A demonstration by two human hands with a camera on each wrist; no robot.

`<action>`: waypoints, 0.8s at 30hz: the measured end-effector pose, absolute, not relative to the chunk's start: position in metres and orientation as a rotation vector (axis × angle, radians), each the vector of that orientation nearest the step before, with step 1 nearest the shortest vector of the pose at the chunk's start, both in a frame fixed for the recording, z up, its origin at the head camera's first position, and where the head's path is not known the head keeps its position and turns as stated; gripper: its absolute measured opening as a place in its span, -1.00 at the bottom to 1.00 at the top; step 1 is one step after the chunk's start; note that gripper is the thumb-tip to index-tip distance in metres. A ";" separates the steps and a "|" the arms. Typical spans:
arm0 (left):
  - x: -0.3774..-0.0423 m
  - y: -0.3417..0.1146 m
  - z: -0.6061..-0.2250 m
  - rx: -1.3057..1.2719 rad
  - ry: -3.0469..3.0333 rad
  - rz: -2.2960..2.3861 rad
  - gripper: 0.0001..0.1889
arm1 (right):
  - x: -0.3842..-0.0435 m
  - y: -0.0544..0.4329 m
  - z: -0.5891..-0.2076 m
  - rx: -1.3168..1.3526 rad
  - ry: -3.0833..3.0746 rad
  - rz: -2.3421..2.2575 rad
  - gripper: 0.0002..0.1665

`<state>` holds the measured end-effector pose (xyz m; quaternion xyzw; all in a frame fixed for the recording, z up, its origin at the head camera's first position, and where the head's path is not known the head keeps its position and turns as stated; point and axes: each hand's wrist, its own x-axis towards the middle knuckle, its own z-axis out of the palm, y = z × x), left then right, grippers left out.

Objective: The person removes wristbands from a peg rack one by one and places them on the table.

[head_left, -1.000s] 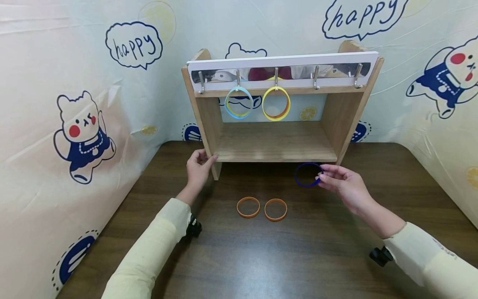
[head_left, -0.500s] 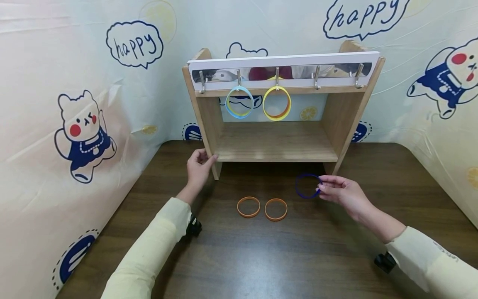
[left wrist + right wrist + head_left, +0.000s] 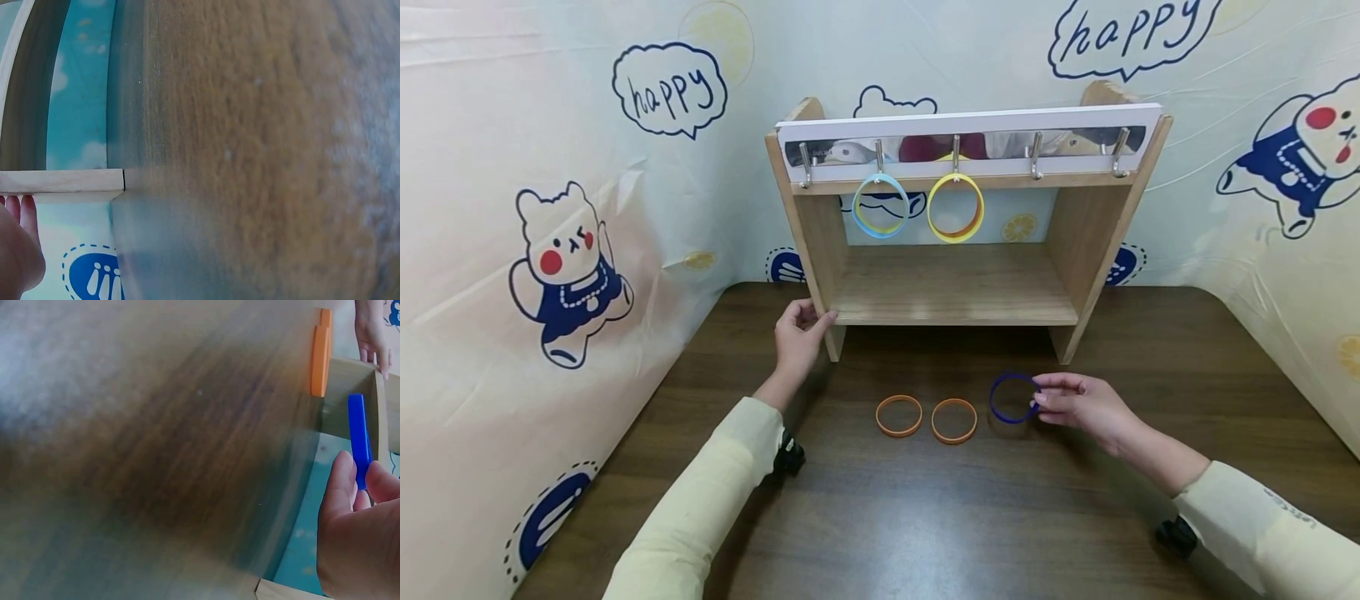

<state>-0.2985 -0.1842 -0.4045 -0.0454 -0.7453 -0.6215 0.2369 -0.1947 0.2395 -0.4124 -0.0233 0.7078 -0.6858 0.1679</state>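
My right hand (image 3: 1086,408) pinches a dark blue ring (image 3: 992,402) between thumb and fingers, close over the table in front of the wooden shelf's right leg. The right wrist view shows that blue ring (image 3: 359,431) edge-on, standing up from the fingertips. To its left, two orange rings (image 3: 898,434) lie flat, side by side. At the lower left of the wooden shelf (image 3: 955,287), my left hand (image 3: 797,337) grips the side panel, thumb at the front edge and fingers on the outer face. In the left wrist view, its fingers (image 3: 28,212) touch the panel.
A white rail (image 3: 970,117) with several metal hooks crosses the shelf's top. A light blue ring (image 3: 856,215) with yellow behind it and a yellow ring (image 3: 955,237) with orange inside hang from two hooks. Printed cloth (image 3: 700,208) surrounds the brown table (image 3: 880,517).
My right hand has brought the blue ring down and towards me, from the shelf's front edge to beside the orange rings. The left hand stays at the panel.
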 end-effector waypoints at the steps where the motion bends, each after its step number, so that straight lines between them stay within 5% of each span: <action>1: -0.301 -0.186 -0.408 -0.121 -2.042 -1.707 -0.67 | -0.195 0.239 -0.414 -0.059 2.010 -1.941 -0.41; 24: -0.311 -0.190 -0.420 -0.157 -2.011 -1.704 -0.65 | -0.187 0.235 -0.428 -0.025 1.941 -1.888 -0.44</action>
